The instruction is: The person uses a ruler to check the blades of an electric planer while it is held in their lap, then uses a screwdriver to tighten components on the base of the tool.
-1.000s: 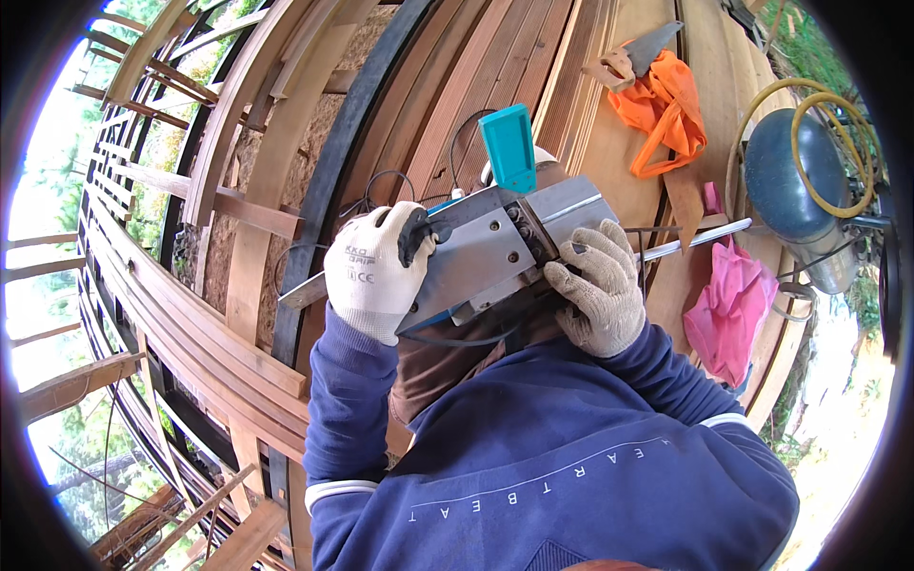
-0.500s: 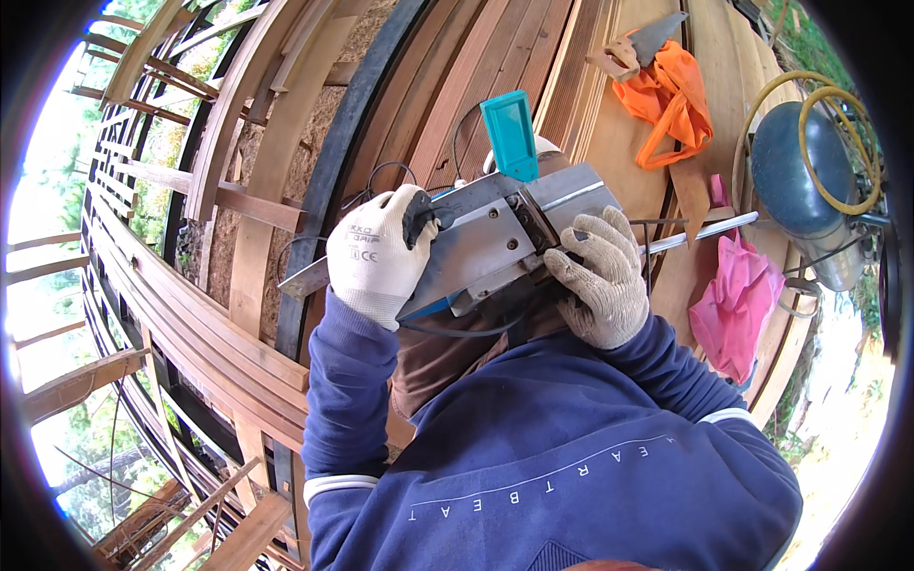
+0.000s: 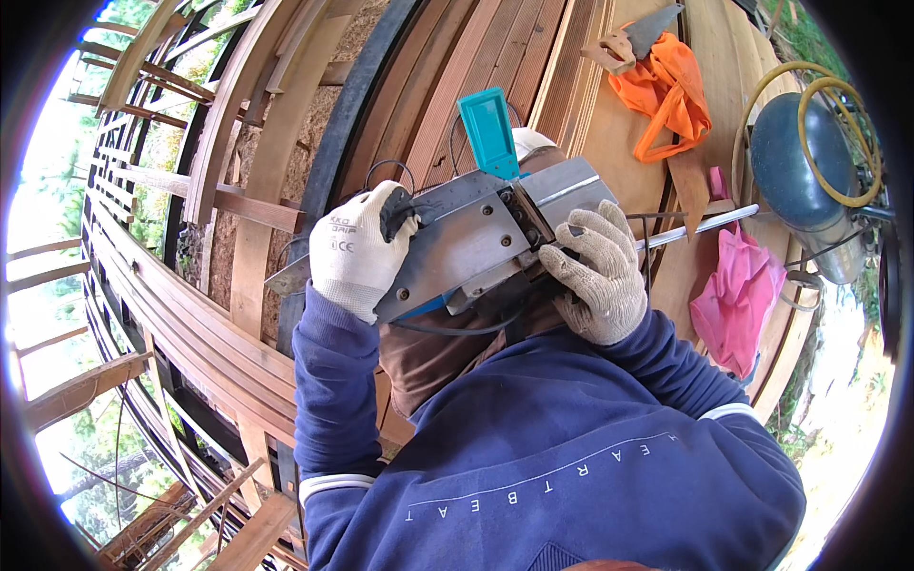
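Note:
An electric hand planer (image 3: 462, 243) is turned with its grey metal sole toward me, low in front of my body. Its cutter slot lies across the middle, and a teal chute-like part (image 3: 492, 136) stands up at its far side. My left hand (image 3: 357, 252), in a white glove, is closed at the planer's left end, its fingers curled by a black part (image 3: 395, 211). A flat grey metal piece (image 3: 290, 276) sticks out left of that hand. My right hand (image 3: 597, 276), in a soiled pale glove, grips the right end, fingers bent over the sole beside the slot.
Long wooden boards (image 3: 457, 86) lie beyond the planer. A handsaw (image 3: 633, 38) rests by an orange cloth (image 3: 664, 95) at the far right. Nearer are a pink cloth (image 3: 738, 295), a dark tank (image 3: 803, 147) and a yellow hose (image 3: 828, 86). Timber framing (image 3: 252, 257) stands at left.
My left hand has shifted slightly left and nearer, and the planer has moved a little left with it. The right hand stays nearly in place on the planer.

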`<move>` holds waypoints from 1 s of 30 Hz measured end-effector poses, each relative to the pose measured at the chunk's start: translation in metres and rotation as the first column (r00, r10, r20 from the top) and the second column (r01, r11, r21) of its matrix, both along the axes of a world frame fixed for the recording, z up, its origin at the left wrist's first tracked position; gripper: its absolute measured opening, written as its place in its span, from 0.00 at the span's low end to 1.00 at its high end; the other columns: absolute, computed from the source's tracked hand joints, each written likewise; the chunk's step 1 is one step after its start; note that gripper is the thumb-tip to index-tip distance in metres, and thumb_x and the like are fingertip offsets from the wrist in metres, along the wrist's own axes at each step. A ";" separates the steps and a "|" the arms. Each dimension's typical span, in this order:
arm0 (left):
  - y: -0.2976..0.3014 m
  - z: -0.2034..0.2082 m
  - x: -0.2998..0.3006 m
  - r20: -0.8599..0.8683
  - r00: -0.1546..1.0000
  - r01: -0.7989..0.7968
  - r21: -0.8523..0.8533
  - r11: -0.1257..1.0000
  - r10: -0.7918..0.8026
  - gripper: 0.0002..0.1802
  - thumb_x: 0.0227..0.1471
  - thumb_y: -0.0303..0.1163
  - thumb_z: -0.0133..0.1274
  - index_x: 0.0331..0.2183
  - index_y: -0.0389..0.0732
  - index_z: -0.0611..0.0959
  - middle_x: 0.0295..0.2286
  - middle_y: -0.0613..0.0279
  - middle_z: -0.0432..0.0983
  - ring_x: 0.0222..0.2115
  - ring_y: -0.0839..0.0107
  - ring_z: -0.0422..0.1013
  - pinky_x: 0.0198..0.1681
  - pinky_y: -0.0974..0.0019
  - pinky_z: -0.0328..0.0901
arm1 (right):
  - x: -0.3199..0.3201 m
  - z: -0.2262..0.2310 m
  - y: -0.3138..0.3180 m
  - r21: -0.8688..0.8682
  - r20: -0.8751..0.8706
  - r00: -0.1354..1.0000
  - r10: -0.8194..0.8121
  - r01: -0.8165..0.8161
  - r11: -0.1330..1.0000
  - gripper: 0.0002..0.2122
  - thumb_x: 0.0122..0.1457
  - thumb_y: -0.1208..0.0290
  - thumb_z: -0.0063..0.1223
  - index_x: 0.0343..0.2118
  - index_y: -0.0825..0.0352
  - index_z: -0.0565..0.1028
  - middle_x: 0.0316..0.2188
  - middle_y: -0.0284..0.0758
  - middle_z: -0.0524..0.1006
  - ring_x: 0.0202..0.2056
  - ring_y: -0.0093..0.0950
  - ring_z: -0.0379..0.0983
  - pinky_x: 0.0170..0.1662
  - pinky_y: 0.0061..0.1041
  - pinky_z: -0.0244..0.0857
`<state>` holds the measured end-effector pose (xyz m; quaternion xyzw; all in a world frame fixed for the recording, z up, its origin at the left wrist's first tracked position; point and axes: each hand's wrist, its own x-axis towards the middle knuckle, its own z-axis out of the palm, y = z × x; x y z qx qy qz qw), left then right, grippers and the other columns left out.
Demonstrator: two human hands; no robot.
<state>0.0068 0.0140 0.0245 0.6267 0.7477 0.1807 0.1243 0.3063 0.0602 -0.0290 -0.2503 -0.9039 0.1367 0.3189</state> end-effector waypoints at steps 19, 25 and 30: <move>-0.001 0.002 0.002 -0.015 1.000 -0.002 -0.083 0.997 0.001 0.17 0.45 0.33 0.67 0.39 0.45 0.82 0.32 0.57 0.82 0.35 0.54 0.79 0.38 0.57 0.73 | 0.001 0.000 0.001 -0.022 0.002 1.000 0.014 -0.014 1.000 0.36 0.25 0.71 0.66 0.49 0.58 0.80 0.47 0.38 0.76 0.54 0.45 0.72 0.63 0.57 0.56; -0.005 0.004 0.008 -0.064 0.998 -0.002 -0.032 0.999 0.000 0.18 0.44 0.34 0.67 0.39 0.44 0.81 0.33 0.56 0.81 0.37 0.53 0.78 0.40 0.55 0.72 | 0.000 -0.002 0.002 -0.015 -0.027 1.000 0.015 -0.015 1.000 0.36 0.24 0.72 0.67 0.49 0.58 0.80 0.47 0.37 0.76 0.54 0.45 0.72 0.63 0.57 0.56; -0.002 0.005 0.004 -0.130 0.991 0.036 -0.056 0.998 -0.043 0.19 0.46 0.31 0.66 0.43 0.45 0.83 0.36 0.55 0.82 0.38 0.54 0.80 0.42 0.57 0.73 | 0.001 -0.003 0.002 -0.014 -0.033 0.999 0.011 -0.011 1.000 0.37 0.24 0.72 0.67 0.50 0.57 0.80 0.47 0.37 0.76 0.55 0.45 0.72 0.63 0.57 0.56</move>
